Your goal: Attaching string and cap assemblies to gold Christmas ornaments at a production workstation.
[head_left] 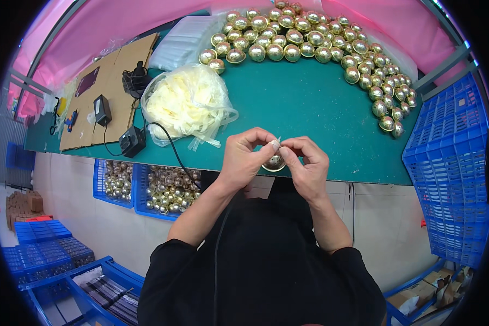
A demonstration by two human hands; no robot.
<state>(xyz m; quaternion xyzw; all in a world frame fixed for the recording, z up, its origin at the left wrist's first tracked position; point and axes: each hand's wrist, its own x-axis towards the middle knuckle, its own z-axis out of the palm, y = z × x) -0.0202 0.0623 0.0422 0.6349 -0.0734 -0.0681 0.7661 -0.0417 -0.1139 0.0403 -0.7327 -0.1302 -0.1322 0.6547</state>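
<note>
A shiny gold ball ornament [274, 163] hangs between my hands at the front edge of the green table. My left hand [243, 158] comes from the left with thumb and forefinger pinched at the ball's top. Facing it, my right hand [309, 167] is closed in a pinch at the same spot. Something small and pale shows at the left fingertips; I cannot make out whether it is a strip or a finger cover. The fingers hide the ball's top. Beyond my left hand lies a clear plastic bag [226, 115] with pale yellow ribbon strips [182, 100].
Many gold balls [292, 52] lie along the table's far and right sides. Cardboard [126, 81], black power adapters [131, 142] and a cable occupy the left. Blue crates of balls [141, 204] stand below the front edge; stacked blue crates [445, 163] rise at the right.
</note>
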